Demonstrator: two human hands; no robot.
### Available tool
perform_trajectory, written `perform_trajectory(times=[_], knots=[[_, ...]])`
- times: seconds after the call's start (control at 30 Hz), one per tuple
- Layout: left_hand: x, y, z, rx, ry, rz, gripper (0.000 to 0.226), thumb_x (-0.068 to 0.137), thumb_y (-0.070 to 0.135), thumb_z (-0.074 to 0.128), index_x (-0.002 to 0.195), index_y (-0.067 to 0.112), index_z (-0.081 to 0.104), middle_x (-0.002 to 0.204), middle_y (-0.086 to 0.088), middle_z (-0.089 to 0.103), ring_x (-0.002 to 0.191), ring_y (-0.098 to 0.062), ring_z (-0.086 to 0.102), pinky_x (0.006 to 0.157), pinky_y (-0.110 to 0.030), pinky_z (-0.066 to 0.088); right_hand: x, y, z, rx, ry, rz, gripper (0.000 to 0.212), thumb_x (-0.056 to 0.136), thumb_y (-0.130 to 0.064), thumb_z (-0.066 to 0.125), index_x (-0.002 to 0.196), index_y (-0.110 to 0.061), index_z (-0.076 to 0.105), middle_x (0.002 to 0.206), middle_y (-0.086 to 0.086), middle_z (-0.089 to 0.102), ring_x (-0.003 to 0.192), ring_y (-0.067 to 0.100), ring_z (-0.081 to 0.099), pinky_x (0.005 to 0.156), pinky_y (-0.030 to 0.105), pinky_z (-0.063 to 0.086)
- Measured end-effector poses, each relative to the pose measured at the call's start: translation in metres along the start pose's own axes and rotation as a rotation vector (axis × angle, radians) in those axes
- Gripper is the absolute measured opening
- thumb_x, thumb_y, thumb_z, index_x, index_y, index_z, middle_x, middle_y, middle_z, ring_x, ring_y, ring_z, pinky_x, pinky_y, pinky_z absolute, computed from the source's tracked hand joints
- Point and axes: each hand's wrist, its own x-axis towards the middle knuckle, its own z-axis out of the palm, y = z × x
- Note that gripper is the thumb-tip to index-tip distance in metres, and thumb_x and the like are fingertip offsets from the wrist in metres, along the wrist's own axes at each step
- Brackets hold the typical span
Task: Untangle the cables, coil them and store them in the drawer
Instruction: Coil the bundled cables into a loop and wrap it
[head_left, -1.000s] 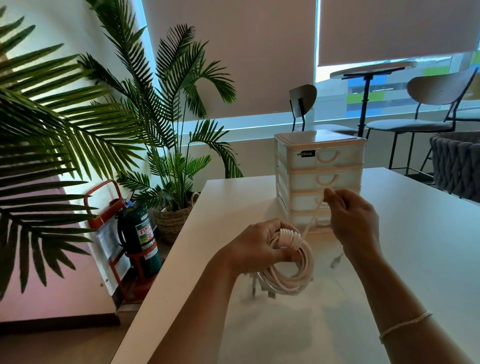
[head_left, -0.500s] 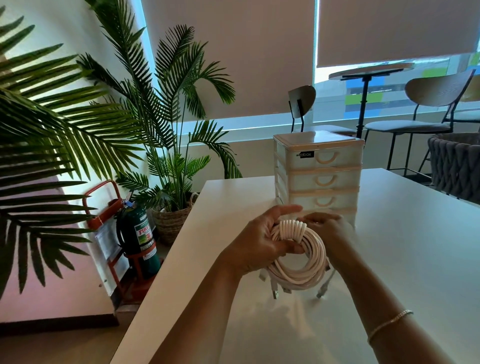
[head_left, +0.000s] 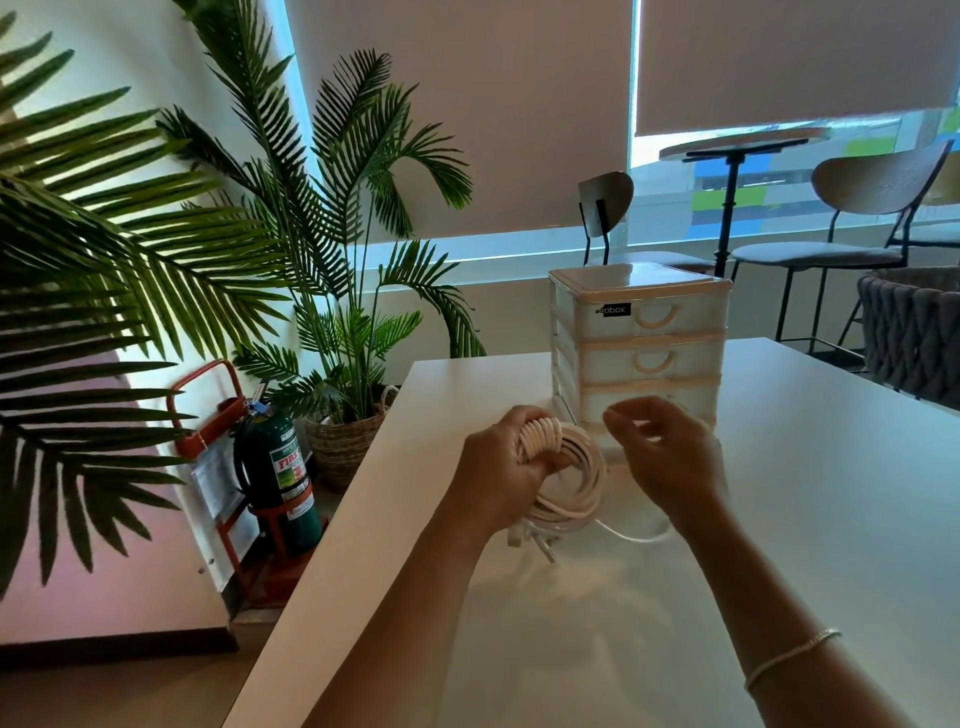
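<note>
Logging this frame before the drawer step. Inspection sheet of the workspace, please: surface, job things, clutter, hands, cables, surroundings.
Surface: white table, glossy, the drawer unit standing on it.
Job's things: white cable coil, wound, with turns wrapped round its top; drawer unit, all visible drawers shut.
Clutter: nothing seen.
Hands: left hand grips the coil at the wrapped part; right hand is beside the coil, fingers curled, apparently pinching the thin loose strand, though blur hides the contact.
Cables: loose end trails on the table from the coil towards the right hand; connector ends hang below the coil.
Surroundings: potted palm, fire extinguisher on the floor, chairs by the window.
</note>
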Motion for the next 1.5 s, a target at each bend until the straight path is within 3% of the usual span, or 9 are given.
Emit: perform_trajectory(times=[0.13, 0.3, 0.5, 0.67, 0.83, 1.07, 1.23, 1.37, 1.5], knots=[[0.001, -0.003, 0.002, 0.022, 0.147, -0.032, 0.038, 0.083, 0.017, 0.067, 0.119, 0.011, 0.054, 0.098, -0.005, 0.064, 0.080, -0.013, 0.053, 0.060, -0.006, 0.036, -0.012, -0.008, 0.015, -0.125, -0.140, -0.297, 0.010, 0.070, -0.027, 0.078, 0.079, -0.027, 0.074, 0.094, -0.008, 0.055, 0.093, 0.011, 0.049, 0.075, 0.025, 0.038], [0.001, -0.007, 0.005, -0.079, 0.142, -0.140, 0.037, 0.081, 0.018, 0.070, 0.114, 0.017, 0.054, 0.101, 0.001, 0.062, 0.086, -0.013, 0.057, 0.070, -0.016, 0.043, -0.017, -0.012, 0.019, -0.357, -0.238, -0.221, 0.017, 0.076, -0.037, 0.071, 0.091, -0.029, 0.075, 0.117, -0.003, 0.055, 0.112, 0.017, 0.042, 0.083, 0.024, 0.035], [0.005, -0.007, 0.010, -0.455, 0.042, -0.279, 0.037, 0.072, 0.032, 0.077, 0.098, 0.027, 0.052, 0.097, -0.002, 0.063, 0.088, -0.019, 0.063, 0.077, -0.030, 0.056, -0.023, -0.020, 0.018, -0.393, -0.048, -0.265, 0.019, 0.069, -0.037, 0.078, 0.079, -0.021, 0.076, 0.118, 0.005, 0.057, 0.105, 0.025, 0.054, 0.071, 0.034, 0.049], [0.006, -0.008, 0.010, -0.457, 0.112, -0.295, 0.030, 0.079, 0.034, 0.071, 0.098, 0.025, 0.050, 0.090, 0.000, 0.062, 0.076, -0.014, 0.061, 0.065, -0.022, 0.051, -0.027, -0.022, 0.025, -0.413, 0.046, -0.338, 0.024, 0.047, -0.025, 0.090, 0.063, -0.022, 0.073, 0.100, 0.013, 0.066, 0.078, 0.036, 0.065, 0.056, 0.039, 0.053], [0.006, -0.014, 0.007, -0.465, 0.075, -0.256, 0.031, 0.076, 0.025, 0.074, 0.088, 0.029, 0.046, 0.082, -0.001, 0.059, 0.071, -0.014, 0.056, 0.062, -0.023, 0.046, -0.024, -0.022, 0.025, -0.472, -0.057, -0.279, 0.009, 0.072, -0.026, 0.076, 0.080, -0.023, 0.076, 0.116, 0.006, 0.060, 0.106, 0.028, 0.054, 0.081, 0.037, 0.042], [0.002, -0.019, 0.003, -0.475, -0.127, -0.180, 0.031, 0.081, 0.023, 0.069, 0.099, 0.034, 0.048, 0.095, -0.005, 0.060, 0.076, -0.015, 0.059, 0.067, -0.027, 0.052, -0.015, -0.020, 0.015, -0.298, -0.380, -0.128, 0.016, 0.078, -0.030, 0.066, 0.068, -0.017, 0.065, 0.112, -0.003, 0.048, 0.101, 0.012, 0.044, 0.082, 0.024, 0.039], [0.003, -0.022, 0.002, -0.501, -0.258, -0.155, 0.035, 0.080, 0.012, 0.069, 0.105, 0.027, 0.051, 0.093, -0.002, 0.059, 0.073, -0.012, 0.055, 0.065, -0.023, 0.050, -0.014, -0.023, 0.003, 0.185, -0.445, 0.135, 0.024, 0.082, -0.014, 0.062, 0.058, -0.018, 0.065, 0.092, -0.003, 0.059, 0.082, 0.010, 0.055, 0.073, 0.025, 0.044], [0.003, -0.017, 0.004, -0.154, -0.212, -0.072, 0.039, 0.077, 0.020, 0.073, 0.112, 0.023, 0.055, 0.094, 0.000, 0.062, 0.076, -0.015, 0.056, 0.069, -0.026, 0.048, -0.013, -0.023, 0.003, 0.278, -0.465, 0.173, 0.019, 0.083, -0.007, 0.056, 0.070, -0.018, 0.065, 0.091, -0.002, 0.061, 0.078, 0.010, 0.056, 0.064, 0.021, 0.042], [0.003, -0.010, 0.003, -0.015, -0.206, -0.026, 0.039, 0.083, 0.030, 0.067, 0.118, 0.021, 0.056, 0.096, 0.001, 0.061, 0.079, -0.014, 0.055, 0.064, -0.013, 0.043, -0.010, -0.020, 0.003, 0.299, -0.399, 0.132, 0.021, 0.087, -0.020, 0.060, 0.067, -0.020, 0.066, 0.098, -0.007, 0.056, 0.092, 0.013, 0.056, 0.077, 0.025, 0.045]])
